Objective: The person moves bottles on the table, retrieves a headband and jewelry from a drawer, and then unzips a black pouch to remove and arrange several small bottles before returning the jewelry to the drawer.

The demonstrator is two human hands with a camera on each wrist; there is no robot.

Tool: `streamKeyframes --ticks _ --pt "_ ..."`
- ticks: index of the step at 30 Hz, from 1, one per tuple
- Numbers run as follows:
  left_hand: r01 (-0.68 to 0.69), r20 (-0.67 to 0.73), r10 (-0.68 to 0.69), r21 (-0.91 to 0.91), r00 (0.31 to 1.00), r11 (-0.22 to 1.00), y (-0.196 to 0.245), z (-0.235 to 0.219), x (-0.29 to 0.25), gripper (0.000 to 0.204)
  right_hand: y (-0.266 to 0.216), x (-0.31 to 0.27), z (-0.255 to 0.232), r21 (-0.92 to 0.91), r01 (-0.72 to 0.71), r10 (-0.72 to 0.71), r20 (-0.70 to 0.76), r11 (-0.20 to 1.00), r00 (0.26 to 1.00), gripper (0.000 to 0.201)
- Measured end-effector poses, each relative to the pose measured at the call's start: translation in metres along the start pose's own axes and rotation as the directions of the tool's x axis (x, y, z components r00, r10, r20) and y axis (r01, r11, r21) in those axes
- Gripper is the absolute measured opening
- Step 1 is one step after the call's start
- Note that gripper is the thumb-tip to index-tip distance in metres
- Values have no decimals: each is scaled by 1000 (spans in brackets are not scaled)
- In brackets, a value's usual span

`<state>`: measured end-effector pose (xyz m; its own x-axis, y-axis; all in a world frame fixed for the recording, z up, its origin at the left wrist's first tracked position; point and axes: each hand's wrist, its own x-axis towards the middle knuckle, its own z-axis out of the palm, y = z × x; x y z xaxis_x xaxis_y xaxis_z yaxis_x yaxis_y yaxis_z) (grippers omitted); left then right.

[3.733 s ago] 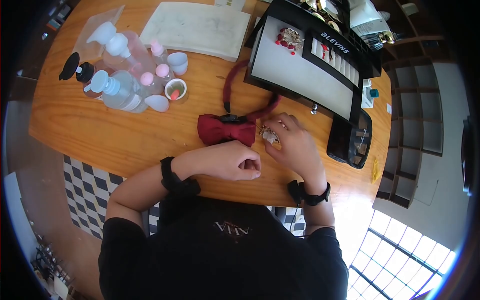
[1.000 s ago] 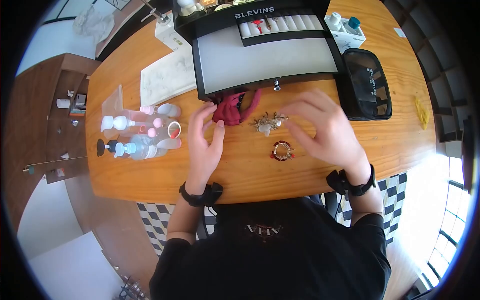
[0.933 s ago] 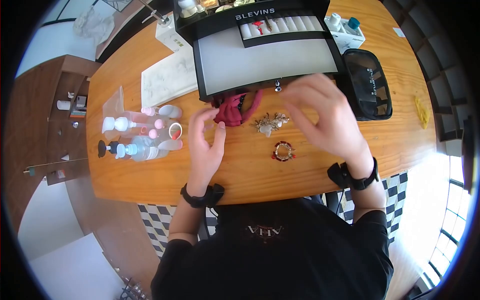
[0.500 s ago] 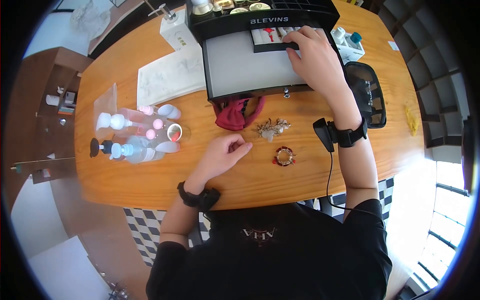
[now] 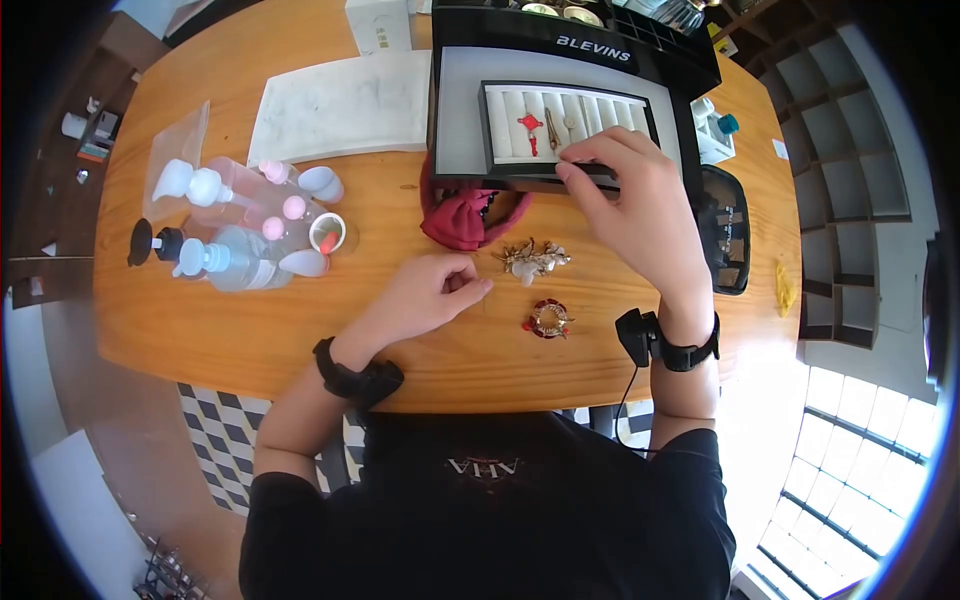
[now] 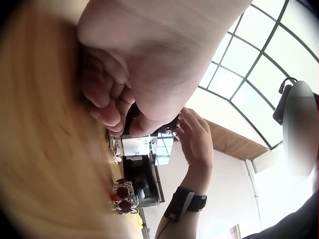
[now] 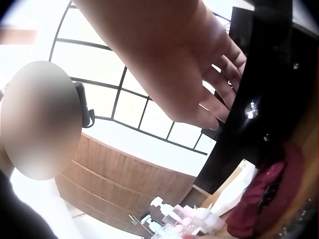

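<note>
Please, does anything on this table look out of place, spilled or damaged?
I see no spill or damage. The red headband looks odd: its loop runs partly beneath the open drawer, where it might snag. A crumpled yellow scrap also lies near the edge of the table.

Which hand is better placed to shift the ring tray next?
Probably the right hand: it pinches the near rim of the ring tray, while the left hand is loosely curled over the table, outside the drawer.
</note>
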<state>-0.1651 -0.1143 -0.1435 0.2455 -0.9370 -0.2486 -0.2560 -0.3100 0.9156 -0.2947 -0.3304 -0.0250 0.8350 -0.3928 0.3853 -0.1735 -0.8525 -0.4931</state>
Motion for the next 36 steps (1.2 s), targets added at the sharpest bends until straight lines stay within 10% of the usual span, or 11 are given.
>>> streamKeyframes --ticks 17,21,27,31,36 --pt "85 203 -61 -110 977 990 5 -18 5 31 10 22 12 -215 -1 -11 -54 977 999 7" --pt "105 213 -76 -127 974 986 6 -21 3 29 -1 6 -6 -37 -66 60 -145 997 988 8" --pt "103 225 -70 -138 972 985 5 -22 3 29 8 -74 -44 444 -282 238 153 850 959 2" --pt "125 241 -89 -140 966 982 7 -22 4 29 28 -114 -29 282 -473 406 266 835 874 2" --pt "146 252 -108 -139 962 979 7 -22 6 25 51 -132 15 46 -517 517 30 854 856 10"
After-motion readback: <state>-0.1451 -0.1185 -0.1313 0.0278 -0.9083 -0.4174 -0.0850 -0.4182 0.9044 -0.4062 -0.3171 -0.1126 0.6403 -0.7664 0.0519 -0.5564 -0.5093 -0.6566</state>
